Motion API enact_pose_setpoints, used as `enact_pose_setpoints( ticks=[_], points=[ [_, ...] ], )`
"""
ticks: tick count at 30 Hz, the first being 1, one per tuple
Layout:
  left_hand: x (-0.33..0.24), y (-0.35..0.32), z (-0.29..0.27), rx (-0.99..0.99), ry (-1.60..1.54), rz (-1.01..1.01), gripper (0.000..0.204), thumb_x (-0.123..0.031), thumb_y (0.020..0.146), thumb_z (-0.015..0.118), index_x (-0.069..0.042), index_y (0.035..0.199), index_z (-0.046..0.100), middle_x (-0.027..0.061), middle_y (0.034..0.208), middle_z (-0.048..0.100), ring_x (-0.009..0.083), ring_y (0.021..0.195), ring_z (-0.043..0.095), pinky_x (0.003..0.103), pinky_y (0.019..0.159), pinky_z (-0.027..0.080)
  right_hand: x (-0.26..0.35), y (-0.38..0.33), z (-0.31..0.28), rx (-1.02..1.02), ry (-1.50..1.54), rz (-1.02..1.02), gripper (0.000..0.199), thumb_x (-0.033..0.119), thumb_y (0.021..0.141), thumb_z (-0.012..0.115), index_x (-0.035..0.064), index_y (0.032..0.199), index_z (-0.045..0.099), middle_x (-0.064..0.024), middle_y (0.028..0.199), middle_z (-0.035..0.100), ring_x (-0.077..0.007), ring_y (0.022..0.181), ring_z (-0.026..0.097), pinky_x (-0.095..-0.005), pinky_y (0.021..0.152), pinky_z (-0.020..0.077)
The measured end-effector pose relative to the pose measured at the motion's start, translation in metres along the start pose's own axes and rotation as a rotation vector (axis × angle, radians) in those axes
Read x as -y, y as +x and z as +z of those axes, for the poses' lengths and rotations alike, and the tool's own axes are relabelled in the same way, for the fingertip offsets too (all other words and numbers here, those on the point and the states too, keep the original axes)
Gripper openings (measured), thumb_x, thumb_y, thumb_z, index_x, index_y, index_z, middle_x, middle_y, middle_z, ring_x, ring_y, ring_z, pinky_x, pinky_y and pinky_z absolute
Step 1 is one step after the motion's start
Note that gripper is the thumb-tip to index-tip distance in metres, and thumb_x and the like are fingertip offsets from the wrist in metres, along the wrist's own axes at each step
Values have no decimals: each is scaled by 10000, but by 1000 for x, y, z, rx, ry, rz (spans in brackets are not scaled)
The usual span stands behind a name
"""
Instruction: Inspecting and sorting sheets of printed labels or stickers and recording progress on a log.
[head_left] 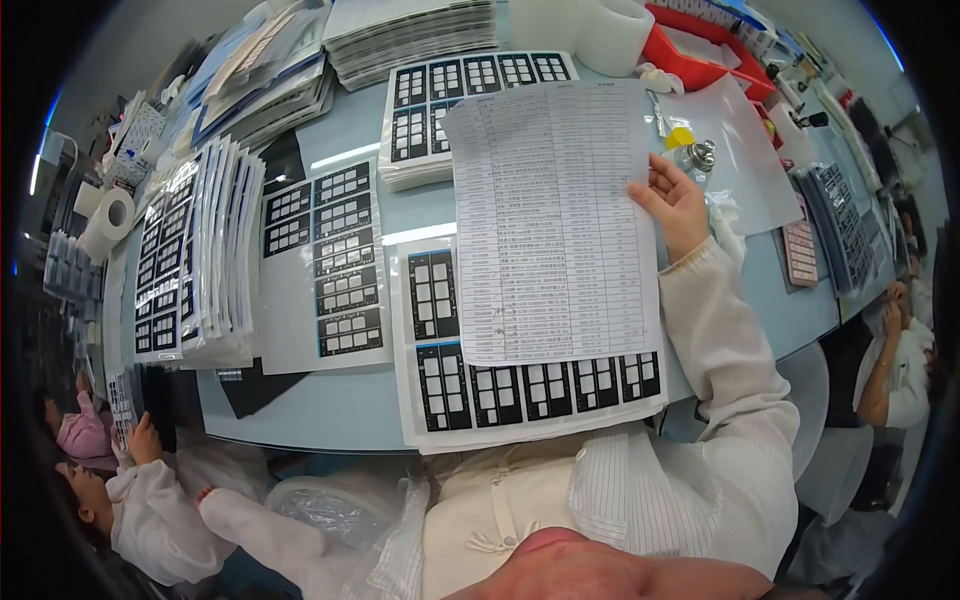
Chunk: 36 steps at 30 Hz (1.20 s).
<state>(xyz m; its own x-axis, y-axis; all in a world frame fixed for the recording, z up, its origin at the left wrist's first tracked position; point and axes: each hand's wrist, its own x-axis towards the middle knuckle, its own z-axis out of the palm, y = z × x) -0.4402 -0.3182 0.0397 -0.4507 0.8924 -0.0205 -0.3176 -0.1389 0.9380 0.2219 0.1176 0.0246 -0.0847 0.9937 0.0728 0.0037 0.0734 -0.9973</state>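
My right hand pinches the right edge of a printed paper sheet, with the thumb on its front. The sheet is covered in a table of small lines and is held up over the desk. Beneath it lies a stack of sticker sheets with black panels and white rectangles, partly hidden by the paper. My left arm reaches out to the lower left, off the desk. Only a bit of my left hand shows past the cuff, and its fingers cannot be made out.
Further sticker-sheet stacks stand left and behind; a partly used label sheet lies between. A metal-topped bottle, a red tray and a pink calculator-like object are to the right. Co-workers sit at left and right.
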Motion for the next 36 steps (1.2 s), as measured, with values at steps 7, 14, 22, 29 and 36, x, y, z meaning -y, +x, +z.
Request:
enact_pose_setpoints(
  ticks=[7,14,22,29,36],
  points=[
    [12,17,34,35,297,498,479,-371,866,478,-26,1197,450,24,778,465,137,662,459,276,602,413,21,-11,-2,60,196,-5,441,-12,765,616,-74,1167,447,-135,1041,573,-175,917,571,-263,806,469],
    [96,141,412,620,455,381,424,-220,711,597,-47,1097,565,151,1292,385,246,1161,379,374,970,281,36,-33,-5,67,249,30,460,1,771,617,-77,1181,423,-142,1071,565,-177,938,566,-265,811,467],
    [131,157,473,526,110,7,572,-69,746,624,-55,1279,420,118,1137,534,207,1024,535,333,859,436,36,-17,-10,147,238,88,464,-7,774,609,-67,1189,410,-149,1088,560,-182,960,558,-271,840,454],
    [127,175,460,584,261,36,635,53,722,548,-51,1319,357,86,1030,551,136,890,552,251,661,491,23,-16,2,139,187,109,497,-35,741,629,-71,1185,408,-155,1073,561,-190,965,566,-281,844,454],
    [127,185,457,577,326,85,569,25,741,523,-43,1291,393,86,1001,565,158,905,561,302,794,485,18,-10,7,162,135,65,495,-37,733,629,-73,1175,412,-164,1084,556,-198,984,557,-300,879,428]
  ],
)
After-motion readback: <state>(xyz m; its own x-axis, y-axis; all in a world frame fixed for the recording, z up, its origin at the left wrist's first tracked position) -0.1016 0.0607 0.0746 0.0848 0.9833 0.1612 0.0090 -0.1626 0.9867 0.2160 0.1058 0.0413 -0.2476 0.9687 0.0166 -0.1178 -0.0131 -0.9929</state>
